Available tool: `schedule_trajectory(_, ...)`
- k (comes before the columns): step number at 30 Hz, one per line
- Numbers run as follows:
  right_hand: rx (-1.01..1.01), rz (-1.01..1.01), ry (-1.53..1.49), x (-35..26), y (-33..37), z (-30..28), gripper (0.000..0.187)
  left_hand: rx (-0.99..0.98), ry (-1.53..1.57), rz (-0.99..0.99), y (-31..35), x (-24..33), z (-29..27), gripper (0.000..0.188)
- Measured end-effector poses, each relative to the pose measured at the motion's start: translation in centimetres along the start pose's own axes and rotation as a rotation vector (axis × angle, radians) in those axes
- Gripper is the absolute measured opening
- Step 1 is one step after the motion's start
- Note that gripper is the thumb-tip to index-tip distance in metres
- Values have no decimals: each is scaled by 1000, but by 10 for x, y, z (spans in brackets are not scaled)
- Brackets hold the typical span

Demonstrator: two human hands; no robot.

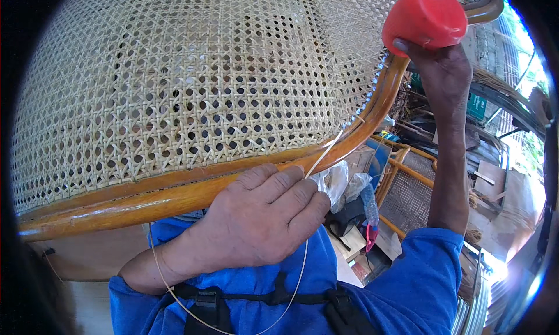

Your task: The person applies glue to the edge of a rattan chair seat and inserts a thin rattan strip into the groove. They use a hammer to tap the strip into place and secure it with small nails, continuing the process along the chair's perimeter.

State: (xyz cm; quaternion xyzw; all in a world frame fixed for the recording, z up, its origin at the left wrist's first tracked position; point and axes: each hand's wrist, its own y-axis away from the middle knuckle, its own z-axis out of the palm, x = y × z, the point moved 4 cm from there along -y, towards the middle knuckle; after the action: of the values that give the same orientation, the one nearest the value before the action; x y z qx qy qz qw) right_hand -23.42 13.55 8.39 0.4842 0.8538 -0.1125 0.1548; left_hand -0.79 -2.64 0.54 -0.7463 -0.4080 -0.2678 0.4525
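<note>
Woven cane panel [192, 84]: open hexagonal weave, set in a curved varnished wooden frame [174, 198], filling the upper left of the view.

Left hand [262, 215]: fingers curled together against the lower frame rail, pinching a thin pale cane strand [303, 265]. The strand runs up from the fingertips to the frame edge and loops down below the wrist across the blue shirt [303, 300].

Right hand [442, 67]: raised at the frame's upper right corner, fingers closed around a red plastic cup [425, 14], well apart from the left hand.

Background, right: another caned frame [407, 189], clear plastic bags [340, 183].
</note>
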Motion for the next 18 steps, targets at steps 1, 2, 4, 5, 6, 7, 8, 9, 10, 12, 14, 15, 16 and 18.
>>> schedule_trajectory(1,25,-54,47,-1,2,0,46,-1,-4,-4,0,0,0,22)
schedule_trajectory(2,51,-107,94,-2,3,-1,45,-1,2,-1,0,1,0,22)
schedule_trajectory(4,142,-116,72,-5,-1,-10,43,3,8,5,0,0,1,22)
schedule_trajectory(5,201,-67,0,-11,-7,-23,42,11,13,3,0,0,1,22)
schedule_trajectory(6,259,-18,-72,-15,-14,-35,40,19,18,2,0,-1,1,22)
schedule_trajectory(7,234,-81,-160,-19,-21,-45,37,30,24,7,0,-1,0,22)
schedule_trajectory(8,180,-97,-168,-17,-24,-52,37,30,28,4,0,-1,0,22)
schedule_trajectory(9,126,-113,-176,-17,-27,-55,37,30,32,0,2,0,0,22)
schedule_trajectory(10,113,-66,-99,-17,-25,-52,39,29,41,-3,2,0,1,22)
schedule_trajectory(12,88,29,56,-16,-19,-44,43,18,34,10,-1,-1,0,21)
schedule_trajectory(14,88,68,19,-3,-15,-35,45,11,28,10,0,0,-1,21)
schedule_trajectory(15,89,89,1,1,-14,-32,47,11,28,7,0,0,-1,21)
schedule_trajectory(16,78,95,12,0,-14,-31,47,14,28,7,-1,0,-1,21)
schedule_trajectory(18,58,109,34,-4,-15,-26,48,12,25,2,0,-1,0,21)
